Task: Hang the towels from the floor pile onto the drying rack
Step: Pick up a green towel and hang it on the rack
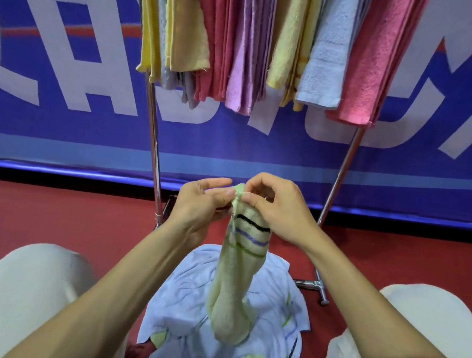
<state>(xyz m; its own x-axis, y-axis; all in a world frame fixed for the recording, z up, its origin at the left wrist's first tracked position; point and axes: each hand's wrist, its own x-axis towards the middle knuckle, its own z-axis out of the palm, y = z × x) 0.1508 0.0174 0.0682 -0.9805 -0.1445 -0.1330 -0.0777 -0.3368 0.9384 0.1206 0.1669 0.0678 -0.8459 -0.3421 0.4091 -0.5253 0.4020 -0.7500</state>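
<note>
Both hands, the left hand (201, 201) and the right hand (275, 208), pinch the top edge of a pale green striped towel (237, 281) at frame centre, apparently seeking its corners to spread it. It dangles over the floor pile (274, 319), below the towel-laden drying rack (154, 131) at the top.

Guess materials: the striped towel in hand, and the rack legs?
Striped green towel: looks like terry cloth, likely cotton; fuzzy nap, limp drape. Rack legs: polished metal, perhaps chromed or stainless steel; bright, mirror-like highlights.
</note>
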